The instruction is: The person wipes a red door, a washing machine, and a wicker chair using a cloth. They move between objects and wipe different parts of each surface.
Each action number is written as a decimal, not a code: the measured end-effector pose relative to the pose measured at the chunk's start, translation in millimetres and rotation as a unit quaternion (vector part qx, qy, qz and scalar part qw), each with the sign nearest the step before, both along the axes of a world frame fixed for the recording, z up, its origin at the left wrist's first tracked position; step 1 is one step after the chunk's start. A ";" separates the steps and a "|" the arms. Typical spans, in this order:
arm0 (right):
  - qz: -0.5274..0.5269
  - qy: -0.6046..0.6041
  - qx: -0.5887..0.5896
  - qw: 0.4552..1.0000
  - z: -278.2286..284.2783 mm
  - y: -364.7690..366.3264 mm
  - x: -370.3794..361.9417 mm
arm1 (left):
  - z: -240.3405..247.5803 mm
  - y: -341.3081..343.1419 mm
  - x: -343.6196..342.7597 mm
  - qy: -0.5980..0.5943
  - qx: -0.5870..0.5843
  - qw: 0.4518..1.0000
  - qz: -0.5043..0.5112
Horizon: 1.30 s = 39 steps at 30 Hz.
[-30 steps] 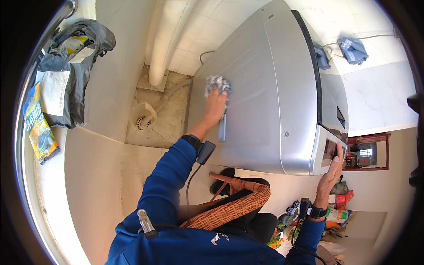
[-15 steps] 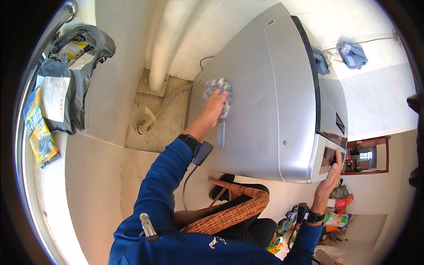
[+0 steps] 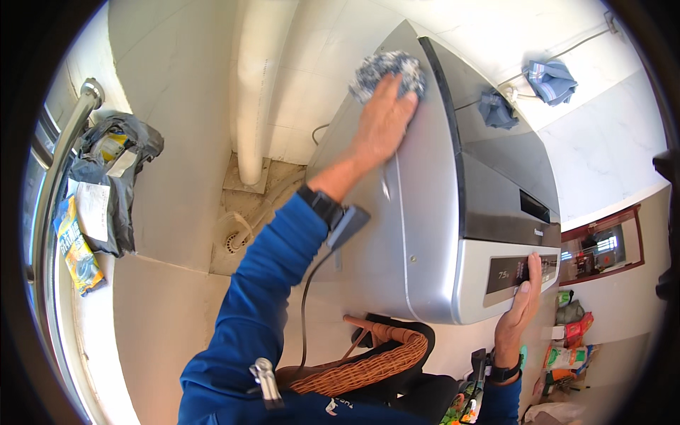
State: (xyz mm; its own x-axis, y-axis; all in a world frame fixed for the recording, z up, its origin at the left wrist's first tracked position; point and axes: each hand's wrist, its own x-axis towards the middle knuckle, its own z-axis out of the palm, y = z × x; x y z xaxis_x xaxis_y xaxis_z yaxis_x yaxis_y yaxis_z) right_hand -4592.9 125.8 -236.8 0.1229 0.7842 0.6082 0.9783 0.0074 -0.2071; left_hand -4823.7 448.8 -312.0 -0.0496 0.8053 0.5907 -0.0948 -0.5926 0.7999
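Note:
A silver-grey washing machine (image 3: 425, 227) stands before me, its side panel facing my left and its dark lid (image 3: 506, 177) on top. My left hand (image 3: 384, 127) presses a crumpled grey-and-white cloth (image 3: 375, 72) against the far upper part of the side panel, near the lid's edge. The fingers curl over the cloth and partly hide it. My right hand (image 3: 520, 312) rests on the front control panel (image 3: 500, 275), fingers stretched out and nothing held in them.
A wicker chair (image 3: 382, 365) is close below the machine. White pipe (image 3: 251, 92) and floor drain (image 3: 234, 243) lie to the left. A grey plastic bag (image 3: 117, 191) and a yellow-blue packet (image 3: 78, 248) sit by the window rail. A blue cloth (image 3: 551, 81) hangs at the far right.
My left hand has moved the cloth up and right along the side panel toward the lid. My right hand stays on the control panel. The view has shifted, showing more of the machine's top.

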 end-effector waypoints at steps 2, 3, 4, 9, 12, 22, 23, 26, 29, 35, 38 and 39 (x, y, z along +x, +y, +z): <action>0.001 -0.023 -0.002 1.000 1.6 -0.1 -1.2 | 6.9 53.3 1.3 -0.018 -0.002 0.999 -0.035; 0.005 -0.024 -0.003 1.000 2.3 -0.1 -2.1 | 7.3 74.0 2.8 -0.015 -0.022 0.998 -0.055; 0.007 -0.031 -0.004 0.999 3.3 -0.3 -3.2 | 2.8 89.4 5.2 -0.033 -0.033 0.997 -0.059; 0.000 -0.034 -0.010 0.999 1.9 0.6 -5.8 | -62.8 157.1 13.6 -0.063 -0.140 0.985 -0.078; -0.003 -0.010 -0.002 1.000 -1.8 0.2 -5.1 | -152.4 161.0 21.2 -0.012 -0.226 0.973 0.039; 0.003 -0.003 0.021 1.000 -1.6 3.6 -10.4 | -358.3 27.1 4.5 -0.109 -0.412 0.902 -0.068; 0.002 -0.015 0.021 1.000 -1.1 4.0 -10.7 | -345.1 25.7 5.4 -0.147 -0.448 0.877 -0.092; 0.000 -0.030 0.027 0.999 0.5 3.5 -9.0 | -257.7 44.2 4.9 -0.184 -0.395 0.892 -0.123; 0.008 -0.051 0.029 0.998 3.6 2.8 -6.8 | -132.3 58.1 4.1 -0.180 -0.305 0.922 -0.159; 0.018 -0.063 0.045 0.997 5.7 3.3 -6.1 | -1.1 -43.8 -8.7 -0.030 -0.038 0.993 -0.108; 0.021 -0.069 0.052 0.996 4.3 3.5 -3.9 | -9.2 -133.8 -21.2 0.012 -0.026 0.995 -0.095; 0.016 -0.067 0.053 0.996 3.5 3.5 -3.0 | -12.9 -159.7 -22.6 0.031 -0.007 0.997 -0.068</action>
State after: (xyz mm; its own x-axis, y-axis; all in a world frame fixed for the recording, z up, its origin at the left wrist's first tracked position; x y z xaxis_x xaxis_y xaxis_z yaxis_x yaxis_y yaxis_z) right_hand -4595.8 129.3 -233.2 0.0099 0.7169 0.6971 0.9960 0.0548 -0.0706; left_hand -4846.3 289.1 -324.9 0.0970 0.8109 0.5771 -0.1244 -0.5655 0.8154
